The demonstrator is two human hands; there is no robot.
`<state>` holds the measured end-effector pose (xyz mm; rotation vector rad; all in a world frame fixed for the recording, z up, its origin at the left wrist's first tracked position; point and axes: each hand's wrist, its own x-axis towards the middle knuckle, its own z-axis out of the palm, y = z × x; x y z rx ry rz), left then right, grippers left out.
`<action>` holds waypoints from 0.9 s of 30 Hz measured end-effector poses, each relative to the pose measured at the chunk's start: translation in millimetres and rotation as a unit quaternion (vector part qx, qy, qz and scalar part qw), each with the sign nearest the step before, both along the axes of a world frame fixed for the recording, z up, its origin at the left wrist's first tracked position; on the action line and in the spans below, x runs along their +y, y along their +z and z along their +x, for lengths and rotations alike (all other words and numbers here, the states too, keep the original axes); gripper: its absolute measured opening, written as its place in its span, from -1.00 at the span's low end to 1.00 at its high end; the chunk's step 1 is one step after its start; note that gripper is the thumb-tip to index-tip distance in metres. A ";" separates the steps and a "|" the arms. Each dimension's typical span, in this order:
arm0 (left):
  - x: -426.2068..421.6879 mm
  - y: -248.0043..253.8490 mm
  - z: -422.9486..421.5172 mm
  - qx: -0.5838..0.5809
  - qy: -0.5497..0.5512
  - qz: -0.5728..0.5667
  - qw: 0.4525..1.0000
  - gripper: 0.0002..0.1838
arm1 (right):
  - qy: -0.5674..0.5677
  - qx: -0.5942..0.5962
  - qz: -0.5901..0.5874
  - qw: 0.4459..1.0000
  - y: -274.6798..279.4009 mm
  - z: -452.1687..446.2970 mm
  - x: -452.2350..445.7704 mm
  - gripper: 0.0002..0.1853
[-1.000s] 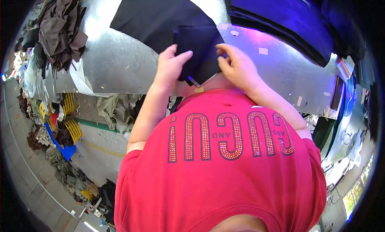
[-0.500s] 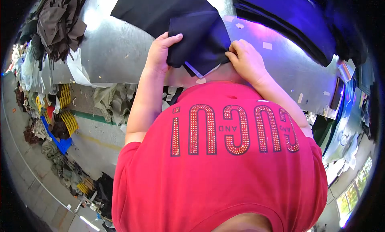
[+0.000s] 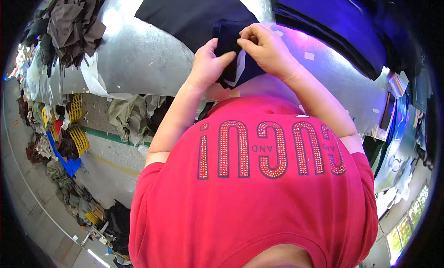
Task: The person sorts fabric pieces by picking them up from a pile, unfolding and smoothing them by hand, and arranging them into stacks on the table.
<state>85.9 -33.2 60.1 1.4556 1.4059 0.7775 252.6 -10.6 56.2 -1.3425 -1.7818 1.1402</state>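
Note:
A black fabric piece (image 3: 226, 34) is bunched and folded over between my two hands, near the table's front edge. My left hand (image 3: 209, 63) grips its left side, thumb laid across the front. On the other side my right hand (image 3: 266, 49) pinches the upper right edge between thumb and fingertips. A pale strip (image 3: 240, 66) shows in the fold below my right hand; whether it is paper or lining I cannot tell. Beyond it a wider black fabric panel (image 3: 185, 15) lies flat on the metal table (image 3: 148, 59), partly covered by the held piece.
Dark fabric stacks (image 3: 333, 27) lie at the back right, under bluish light. A heap of brown fabric pieces (image 3: 74, 27) stands at the left end. Small paper scraps (image 3: 309, 56) dot the tabletop. Yellow baskets (image 3: 79, 140) and cloth piles lie on the floor at left.
Both hands have moved up and closer together. The held black fabric, spread wider before, is now folded narrower, and my right hand has shifted from its lower right corner to its upper edge.

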 end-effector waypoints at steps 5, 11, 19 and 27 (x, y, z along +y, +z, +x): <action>14.3 -23.9 -15.8 -0.202 0.044 -0.161 0.965 -0.71 | -0.105 0.151 -0.033 0.982 -13.5 -6.2 -9.7 -0.74; 15.9 -29.7 -18.9 -0.225 0.027 -0.145 0.963 -0.73 | -0.046 0.022 -0.128 0.990 -27.3 -6.4 -13.3 -0.73; 24.1 -26.5 -9.3 -0.099 0.035 -0.124 0.987 -0.72 | -0.059 0.259 -0.314 0.911 -38.6 -10.0 -18.3 -0.79; 35.2 -36.2 -44.4 -0.363 0.149 -0.265 0.881 -0.70 | 0.031 -0.063 -0.267 0.961 -0.6 19.1 -29.4 -0.80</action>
